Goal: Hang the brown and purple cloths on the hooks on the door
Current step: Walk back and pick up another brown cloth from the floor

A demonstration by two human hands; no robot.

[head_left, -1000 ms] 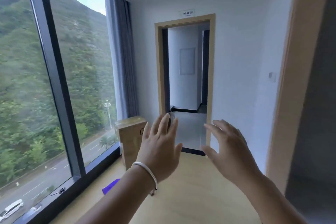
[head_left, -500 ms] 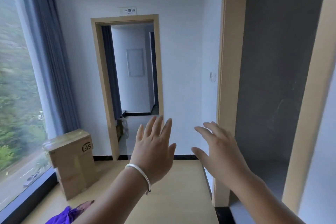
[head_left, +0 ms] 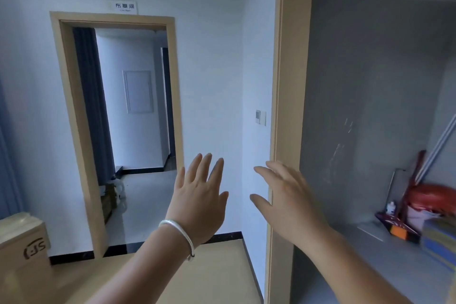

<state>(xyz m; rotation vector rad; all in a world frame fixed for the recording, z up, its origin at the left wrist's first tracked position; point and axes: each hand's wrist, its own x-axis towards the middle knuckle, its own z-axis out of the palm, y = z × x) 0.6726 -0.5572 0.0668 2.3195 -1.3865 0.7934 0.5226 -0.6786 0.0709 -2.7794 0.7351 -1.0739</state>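
My left hand (head_left: 198, 201), with a silver bracelet on its wrist, is raised in front of me, fingers straight and spread, holding nothing. My right hand (head_left: 287, 198) is raised beside it, fingers straight and empty, in front of a tan door frame (head_left: 283, 81). Neither the brown cloth nor the purple cloth is in view. No door with hooks shows.
A tan table top (head_left: 212, 276) lies below my hands, with a cardboard box (head_left: 22, 252) at its left end. An open doorway (head_left: 116, 96) is ahead. To the right, a grey room holds a red bag (head_left: 434, 196) and clutter (head_left: 404, 224).
The view has swung right: the window and the purple cloth on the table have left the frame, and the grey room on the right has come in. Both hands stay raised and empty.
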